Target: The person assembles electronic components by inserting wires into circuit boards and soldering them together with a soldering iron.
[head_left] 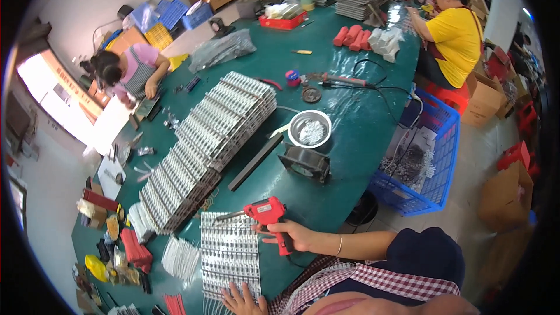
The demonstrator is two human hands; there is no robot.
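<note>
A green table (356, 134) stretches across the room; from afar, I have the left hand (244, 301) spread open on the white panel (230, 256), the right hand (296, 237) gripping a red gun-shaped tool (266, 211) by the panel's far edge.

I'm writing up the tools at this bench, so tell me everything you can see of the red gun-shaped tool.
The red gun-shaped tool looks like glossy plastic, with pale markings on its body. A slender dark tip juts toward picture left, over the upper part of the white gridded panel; whether it touches is unclear. The right hand grips the red-and-black handle, which points downward; a dark cord leaves its lower end.
</note>
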